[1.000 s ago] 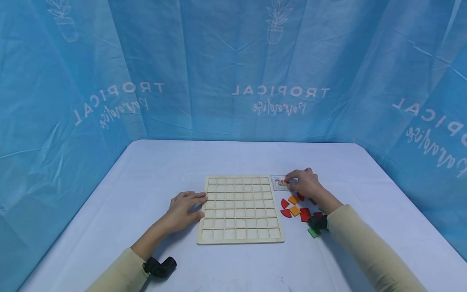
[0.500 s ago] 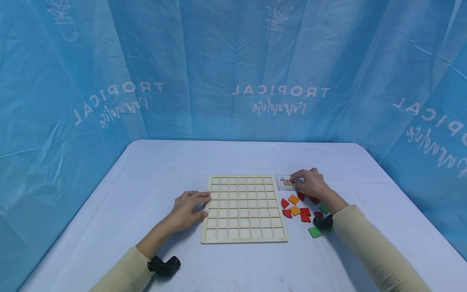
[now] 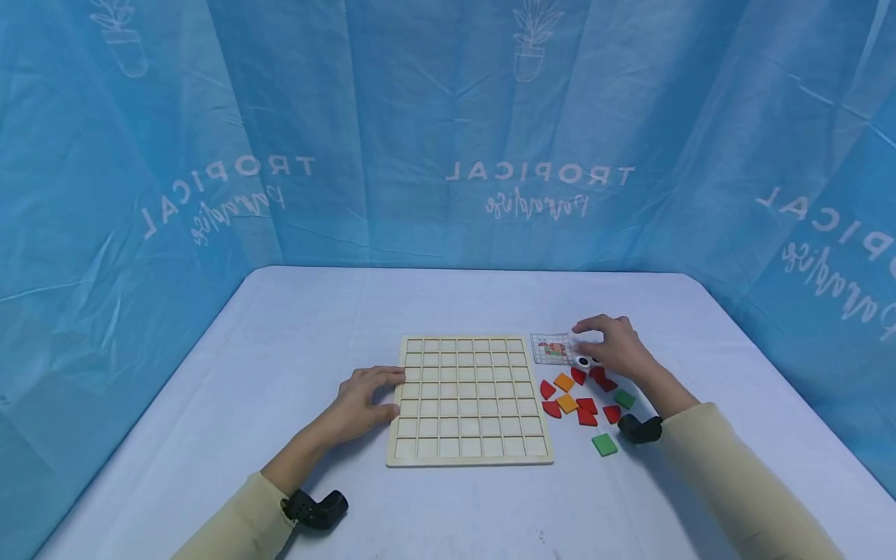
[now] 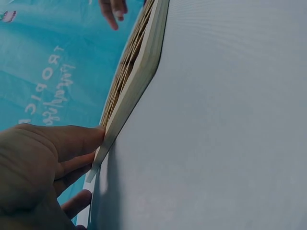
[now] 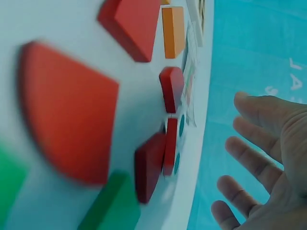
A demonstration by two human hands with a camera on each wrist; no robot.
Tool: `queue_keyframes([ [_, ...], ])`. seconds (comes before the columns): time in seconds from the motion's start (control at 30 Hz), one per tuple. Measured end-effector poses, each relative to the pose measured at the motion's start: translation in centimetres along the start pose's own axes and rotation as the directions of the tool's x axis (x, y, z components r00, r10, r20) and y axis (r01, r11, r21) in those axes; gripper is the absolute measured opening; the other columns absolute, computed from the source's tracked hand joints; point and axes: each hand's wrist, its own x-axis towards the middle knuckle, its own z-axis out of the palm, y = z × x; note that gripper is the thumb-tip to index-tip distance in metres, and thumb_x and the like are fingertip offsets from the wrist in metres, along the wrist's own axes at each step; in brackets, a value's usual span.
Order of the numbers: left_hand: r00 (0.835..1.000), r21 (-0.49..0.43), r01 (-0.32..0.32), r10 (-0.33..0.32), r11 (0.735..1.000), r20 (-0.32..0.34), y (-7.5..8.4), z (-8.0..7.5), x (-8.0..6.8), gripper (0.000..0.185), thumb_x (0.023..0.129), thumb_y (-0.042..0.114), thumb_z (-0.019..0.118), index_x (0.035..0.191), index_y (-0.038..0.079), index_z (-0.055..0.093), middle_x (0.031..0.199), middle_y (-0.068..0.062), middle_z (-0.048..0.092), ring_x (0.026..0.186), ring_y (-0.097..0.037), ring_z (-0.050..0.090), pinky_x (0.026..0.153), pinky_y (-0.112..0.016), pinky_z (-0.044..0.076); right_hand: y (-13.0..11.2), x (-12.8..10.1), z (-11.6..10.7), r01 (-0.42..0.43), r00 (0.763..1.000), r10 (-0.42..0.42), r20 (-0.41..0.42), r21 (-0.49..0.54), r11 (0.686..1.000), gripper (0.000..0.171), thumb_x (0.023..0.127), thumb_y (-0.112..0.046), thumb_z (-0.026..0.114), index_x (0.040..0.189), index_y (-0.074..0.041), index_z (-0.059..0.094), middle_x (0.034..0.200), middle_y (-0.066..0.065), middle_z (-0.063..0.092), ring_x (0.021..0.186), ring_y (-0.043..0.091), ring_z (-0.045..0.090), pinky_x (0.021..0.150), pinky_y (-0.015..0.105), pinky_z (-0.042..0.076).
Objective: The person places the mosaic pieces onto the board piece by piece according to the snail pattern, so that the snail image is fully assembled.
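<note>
A blue curtain printed with white lettering hangs behind a desk covered in pale cloth. On it lies a pale wooden grid board of square cells. The left hand rests against the board's left edge, fingers straight and touching its side, holding nothing. The right hand hovers with fingers spread and relaxed, gripping nothing, just above a small printed pattern card lying beside the board's far right corner. Near that hand lie loose flat tiles in red, orange and green, scattered on the desk right of the board.
</note>
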Motion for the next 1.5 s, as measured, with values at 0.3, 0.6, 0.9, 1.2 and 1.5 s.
queue_keyframes([
  [0.3, 1.000, -0.038, 0.018, -0.017, 0.999, 0.007, 0.1, 0.0, -0.1, 0.049, 0.081, 0.014, 0.068, 0.128, 0.012, 0.056, 0.143, -0.004, 0.047, 0.134, -0.031, 0.031, 0.110, -0.059, 0.012, 1.7, -2.9, -1.0, -0.006, 1.000, 0.006, -0.012, 0.020, 1.000, 0.046, 0.084, -0.028, 0.068, 0.126, -0.010, 0.058, 0.134, 0.021, 0.046, 0.121, 0.039, 0.035, 0.087, 0.051, 0.051],
  [0.6, 1.000, -0.031, 0.006, -0.005, 0.999, 0.003, -0.2, 0.1, 0.0, 0.048, 0.081, 0.016, 0.068, 0.128, 0.012, 0.056, 0.142, -0.004, 0.047, 0.134, -0.031, 0.031, 0.109, -0.057, 0.014, 3.7, -5.1, -0.8, 0.003, 1.000, -0.003, 0.006, 0.005, 1.000, 0.047, 0.082, -0.029, 0.070, 0.123, -0.007, 0.060, 0.130, 0.023, 0.049, 0.117, 0.040, 0.036, 0.083, 0.051, 0.050],
  [0.9, 1.000, -0.039, -0.025, 0.025, 0.999, -0.002, -0.2, 0.0, -0.2, 0.048, 0.081, 0.014, 0.068, 0.127, 0.010, 0.056, 0.141, -0.006, 0.048, 0.133, -0.033, 0.031, 0.107, -0.058, 0.015, 4.9, -5.5, -0.4, 0.047, 0.998, -0.047, 0.034, -0.007, 0.999, 0.038, 0.078, -0.028, 0.074, 0.110, -0.007, 0.068, 0.121, 0.021, 0.055, 0.113, 0.038, 0.039, 0.079, 0.045, 0.051],
  [1.2, 1.000, -0.033, -0.022, 0.022, 0.999, -0.011, -0.3, 0.1, -0.2, 0.047, 0.081, 0.014, 0.068, 0.127, 0.010, 0.057, 0.141, -0.006, 0.048, 0.134, -0.033, 0.031, 0.107, -0.058, 0.014, 5.0, -5.1, -0.2, 0.086, 0.996, -0.085, 0.032, -0.016, 0.996, 0.034, 0.077, -0.026, 0.075, 0.107, -0.011, 0.070, 0.119, 0.018, 0.055, 0.112, 0.036, 0.038, 0.079, 0.045, 0.050],
  [1.5, 1.000, -0.040, -0.008, 0.008, 0.999, -0.006, -0.2, 0.1, -0.2, 0.048, 0.081, 0.015, 0.068, 0.127, 0.011, 0.057, 0.142, -0.005, 0.048, 0.134, -0.032, 0.031, 0.108, -0.057, 0.014, 4.5, -4.9, -0.2, 0.103, 0.993, -0.102, 0.066, -0.008, 0.995, 0.036, 0.075, -0.022, 0.076, 0.109, -0.011, 0.070, 0.120, 0.019, 0.053, 0.114, 0.037, 0.037, 0.078, 0.043, 0.052],
])
